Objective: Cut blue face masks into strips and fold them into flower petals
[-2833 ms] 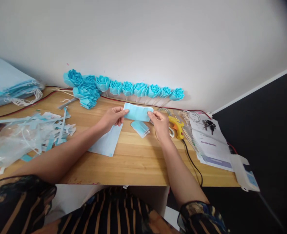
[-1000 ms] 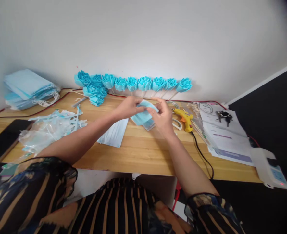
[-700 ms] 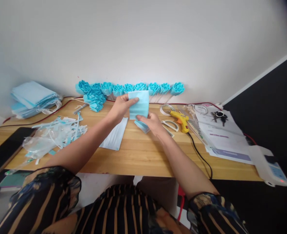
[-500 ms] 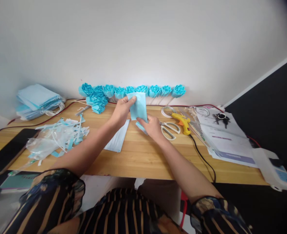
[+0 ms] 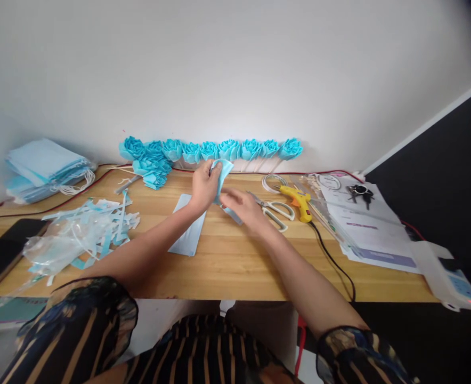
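Note:
My left hand [image 5: 204, 185] is closed on a light blue sheet of mask fabric [image 5: 222, 172], thumb in front. The sheet stands up on edge and is curled, held above the table. Against its lower end, my right hand [image 5: 241, 207] has its fingers pinched together, slightly blurred. A light blue piece [image 5: 233, 215] shows under the right hand; whether it belongs to the same sheet I cannot tell. On the table below my left hand lies a flat pale mask piece [image 5: 186, 234]. Scissors [image 5: 277, 213] with white handles lie just right of my right hand.
Blue fabric flowers [image 5: 229, 149] on sticks line the wall. At left are stacked masks [image 5: 46, 165], cut strips with a plastic bag [image 5: 65, 242], and a phone [image 5: 9, 250]. To the right lie a yellow glue gun [image 5: 297, 200], a tape roll [image 5: 273, 184], papers [image 5: 363, 226] and keys [image 5: 361, 193].
The sheet has turned from facing me flat to edge-on and curled. My right hand has shifted slightly left and down along it. The whole view has tilted a little.

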`<action>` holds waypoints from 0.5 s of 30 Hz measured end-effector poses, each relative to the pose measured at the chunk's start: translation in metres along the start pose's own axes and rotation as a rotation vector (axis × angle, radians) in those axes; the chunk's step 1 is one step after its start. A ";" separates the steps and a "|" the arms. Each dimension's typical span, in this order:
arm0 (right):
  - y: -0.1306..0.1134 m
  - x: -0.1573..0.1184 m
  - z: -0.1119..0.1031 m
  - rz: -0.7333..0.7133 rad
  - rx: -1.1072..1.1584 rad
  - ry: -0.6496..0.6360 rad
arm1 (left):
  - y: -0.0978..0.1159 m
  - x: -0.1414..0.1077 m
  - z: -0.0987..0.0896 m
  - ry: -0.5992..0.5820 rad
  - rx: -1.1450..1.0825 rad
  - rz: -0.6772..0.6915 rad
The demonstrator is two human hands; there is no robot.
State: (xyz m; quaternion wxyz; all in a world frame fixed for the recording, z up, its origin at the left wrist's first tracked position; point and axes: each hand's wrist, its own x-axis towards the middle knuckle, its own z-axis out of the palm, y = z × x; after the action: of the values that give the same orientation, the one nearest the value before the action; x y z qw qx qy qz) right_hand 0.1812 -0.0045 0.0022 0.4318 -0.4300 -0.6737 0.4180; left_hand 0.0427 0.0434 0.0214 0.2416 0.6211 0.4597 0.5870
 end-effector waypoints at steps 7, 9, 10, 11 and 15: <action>0.002 0.005 -0.012 0.006 0.178 0.215 | -0.018 -0.023 -0.004 -0.136 0.137 0.207; 0.003 0.005 -0.009 -0.009 0.094 0.317 | -0.019 -0.028 -0.003 -0.194 0.124 0.232; 0.004 0.004 -0.008 -0.017 0.047 0.360 | -0.018 -0.029 -0.003 -0.216 0.103 0.229; 0.004 0.004 -0.008 -0.029 0.001 0.393 | -0.017 -0.029 -0.003 -0.236 0.073 0.212; 0.001 0.001 -0.011 -0.166 -0.178 0.452 | -0.011 -0.026 -0.003 -0.315 -0.106 0.033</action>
State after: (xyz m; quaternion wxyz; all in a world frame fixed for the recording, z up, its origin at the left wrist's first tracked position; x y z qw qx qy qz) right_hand 0.1917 -0.0006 0.0049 0.5645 -0.4921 -0.6274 0.2135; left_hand 0.0392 0.0256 -0.0007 0.3334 0.6992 0.3741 0.5099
